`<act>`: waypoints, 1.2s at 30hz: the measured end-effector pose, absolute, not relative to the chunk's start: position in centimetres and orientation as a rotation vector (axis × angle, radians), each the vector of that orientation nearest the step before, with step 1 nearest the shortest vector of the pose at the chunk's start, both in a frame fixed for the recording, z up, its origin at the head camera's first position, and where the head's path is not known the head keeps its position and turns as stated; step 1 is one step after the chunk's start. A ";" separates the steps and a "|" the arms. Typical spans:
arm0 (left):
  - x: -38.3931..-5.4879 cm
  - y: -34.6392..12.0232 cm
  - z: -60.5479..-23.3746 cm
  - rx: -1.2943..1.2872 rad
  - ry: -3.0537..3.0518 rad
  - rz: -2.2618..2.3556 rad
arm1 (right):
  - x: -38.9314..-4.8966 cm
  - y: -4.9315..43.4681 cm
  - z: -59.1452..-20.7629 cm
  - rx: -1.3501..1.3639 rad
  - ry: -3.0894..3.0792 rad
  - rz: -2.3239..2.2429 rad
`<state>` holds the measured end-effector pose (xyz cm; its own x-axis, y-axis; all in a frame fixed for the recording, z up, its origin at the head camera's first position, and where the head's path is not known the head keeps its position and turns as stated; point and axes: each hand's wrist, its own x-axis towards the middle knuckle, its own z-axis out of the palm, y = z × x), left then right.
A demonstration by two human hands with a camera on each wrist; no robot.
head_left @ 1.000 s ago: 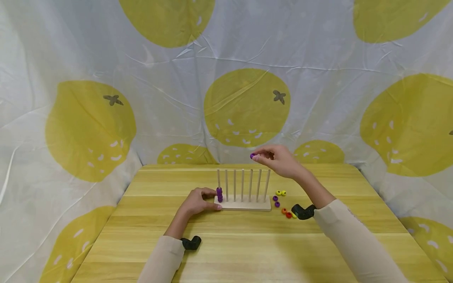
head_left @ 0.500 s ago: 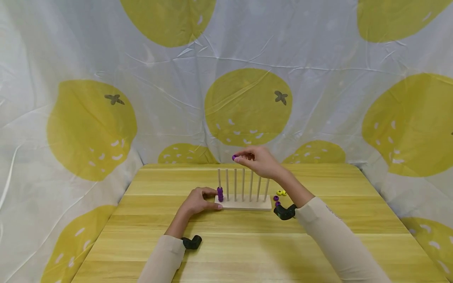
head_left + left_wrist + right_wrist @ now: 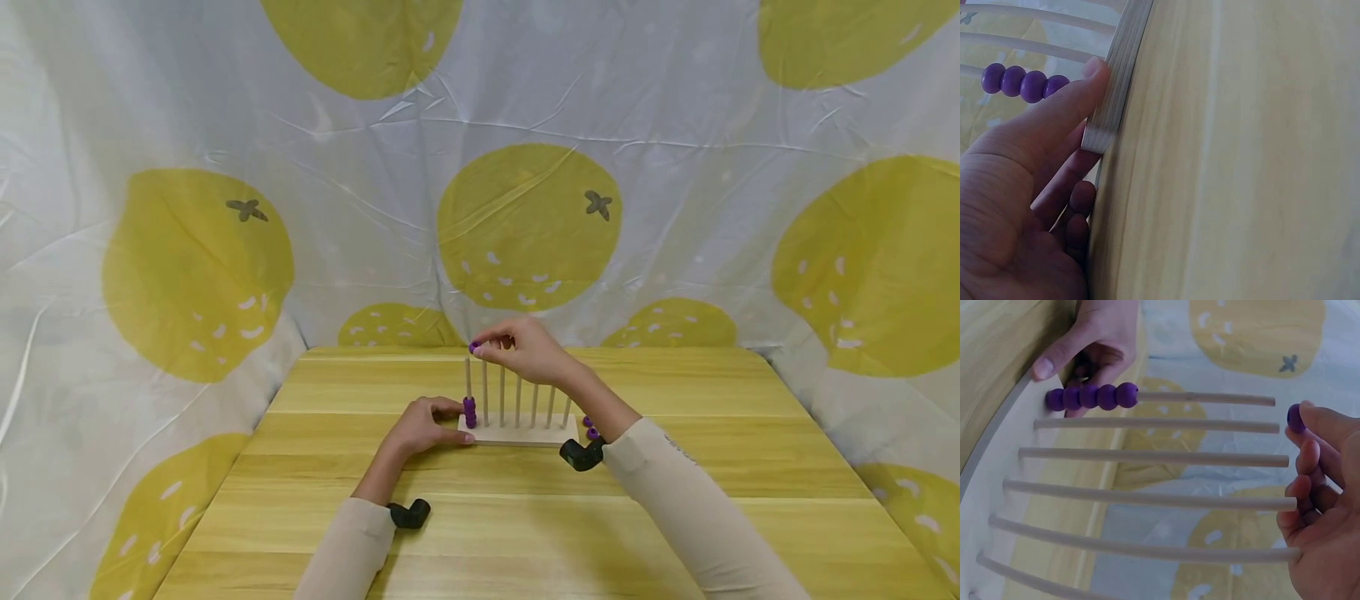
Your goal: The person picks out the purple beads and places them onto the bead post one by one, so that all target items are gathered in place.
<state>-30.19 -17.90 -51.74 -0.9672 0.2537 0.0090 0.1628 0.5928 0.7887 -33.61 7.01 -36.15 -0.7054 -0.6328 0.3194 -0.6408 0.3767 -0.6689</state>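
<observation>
A wooden peg rack [image 3: 517, 434] with a row of several upright pegs stands on the table. Its leftmost peg carries a stack of purple beads [image 3: 1088, 397], while the other pegs hold none. My left hand [image 3: 418, 427] grips the left end of the rack's base, thumb [image 3: 1079, 90] at the front edge and fingers behind. Thumb and forefinger of my right hand [image 3: 528, 352] pinch one more purple bead [image 3: 1295, 418]. That bead is just above and beside the tip of the leftmost peg, apart from it.
Two loose purple beads [image 3: 589, 427] lie right of the rack, partly beside my right forearm, which covers the table behind it. A black wrist camera [image 3: 582, 455] juts from the right sleeve, another [image 3: 410, 514] from the left. A lemon-print cloth [image 3: 525, 225] hangs behind the table.
My right hand has moved left across the peg tops with the purple bead, then slightly down toward the leftmost peg. The yellow, orange and red beads are now hidden by the right arm. The left hand stays put.
</observation>
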 end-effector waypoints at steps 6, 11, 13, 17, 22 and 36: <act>-30.2 -18.0 -51.9 0.348 2.712 1.327 | -33.5 6.4 -36.3 1.218 -2.623 1.236; -30.2 -18.0 -52.0 0.344 2.708 1.321 | -33.1 6.0 -36.2 1.217 -2.651 1.188; -30.2 -18.1 -52.0 0.351 2.709 1.317 | -33.0 5.9 -36.2 1.218 -2.658 1.178; -30.2 -18.2 -52.0 0.377 2.715 1.306 | -32.9 5.7 -36.4 1.235 -2.666 1.144; -30.1 -18.3 -52.1 0.375 2.703 1.322 | -33.0 5.6 -36.7 1.231 -2.686 1.108; -30.1 -18.2 -51.9 0.357 2.702 1.330 | -33.3 6.6 -36.7 1.216 -2.671 1.161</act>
